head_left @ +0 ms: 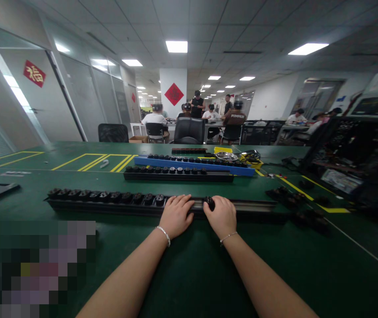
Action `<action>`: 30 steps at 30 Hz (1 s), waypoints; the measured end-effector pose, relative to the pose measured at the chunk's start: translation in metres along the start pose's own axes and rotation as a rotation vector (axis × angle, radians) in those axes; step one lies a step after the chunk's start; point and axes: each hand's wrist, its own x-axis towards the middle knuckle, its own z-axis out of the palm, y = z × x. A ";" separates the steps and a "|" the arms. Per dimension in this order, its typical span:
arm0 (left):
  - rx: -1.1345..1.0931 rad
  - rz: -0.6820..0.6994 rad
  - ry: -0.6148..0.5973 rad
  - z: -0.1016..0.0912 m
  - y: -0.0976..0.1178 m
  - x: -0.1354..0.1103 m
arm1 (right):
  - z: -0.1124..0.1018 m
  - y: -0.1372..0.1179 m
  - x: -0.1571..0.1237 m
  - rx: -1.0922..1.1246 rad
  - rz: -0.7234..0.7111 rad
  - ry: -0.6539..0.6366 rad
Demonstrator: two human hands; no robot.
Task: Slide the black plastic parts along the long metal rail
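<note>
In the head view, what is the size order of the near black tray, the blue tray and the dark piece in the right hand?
1. Near black tray, clearly the longest.
2. Blue tray, smaller-looking but also farther away.
3. Dark piece, partly hidden by the right hand.

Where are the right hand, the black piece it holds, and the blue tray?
Right hand point(221, 217): head view, on the back of the hand.
Black piece point(210, 203): head view, on the part showing between thumb and fingers.
Blue tray point(195, 165): head view, on its long front wall.
</note>
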 end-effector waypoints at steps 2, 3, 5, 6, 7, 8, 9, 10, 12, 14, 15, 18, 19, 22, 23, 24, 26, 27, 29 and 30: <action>0.001 0.000 0.000 0.000 0.000 0.000 | 0.000 0.001 0.000 0.002 0.000 0.004; 0.001 0.000 -0.001 0.000 0.000 0.000 | 0.000 0.002 0.000 0.004 0.001 0.005; 0.001 0.003 0.000 -0.001 0.001 0.001 | 0.000 0.003 0.000 0.008 0.006 0.008; 0.000 0.004 0.000 -0.001 0.001 0.001 | 0.000 0.003 0.000 0.009 0.009 0.009; 0.001 0.005 0.001 -0.001 0.001 0.001 | 0.000 0.004 0.000 0.010 0.013 0.010; 0.001 0.005 0.001 -0.001 0.001 0.001 | 0.000 0.005 0.000 0.011 0.018 0.010; 0.003 0.006 0.000 -0.001 0.001 0.001 | 0.000 0.005 0.000 0.011 0.022 0.010; 0.004 0.007 -0.001 -0.001 0.001 0.001 | -0.001 0.005 0.000 0.013 0.027 0.009; 0.004 0.007 -0.001 -0.001 0.000 0.001 | -0.001 0.006 0.000 0.015 0.036 0.007; 0.003 0.008 0.002 -0.001 0.000 0.001 | -0.002 0.007 0.001 0.018 0.042 0.005; 0.002 0.009 0.002 -0.001 0.000 0.000 | -0.002 0.008 0.001 0.020 0.045 0.003; 0.001 0.009 0.003 -0.002 0.001 0.000 | -0.003 0.010 0.001 0.023 0.053 -0.001; 0.000 0.008 0.004 -0.002 0.001 0.000 | -0.003 0.010 0.001 0.024 0.055 0.002; -0.004 0.009 0.011 -0.002 0.001 0.000 | -0.004 0.012 0.001 0.023 0.056 0.012; -0.005 0.009 0.011 -0.002 0.001 0.000 | -0.004 0.012 0.001 0.021 0.055 0.013; -0.005 0.009 0.010 -0.002 0.001 0.000 | -0.004 0.012 0.001 0.018 0.054 0.013; -0.002 0.006 0.005 -0.001 0.001 0.000 | -0.005 0.013 0.001 0.010 0.056 0.012; -0.001 0.005 0.002 -0.001 0.000 0.000 | -0.005 0.013 0.001 0.006 0.058 0.012; 0.001 0.002 -0.001 0.000 0.000 0.000 | -0.005 0.014 0.002 -0.001 0.061 0.012; 0.000 0.002 -0.002 0.000 0.000 0.000 | -0.006 0.014 0.002 -0.003 0.062 0.015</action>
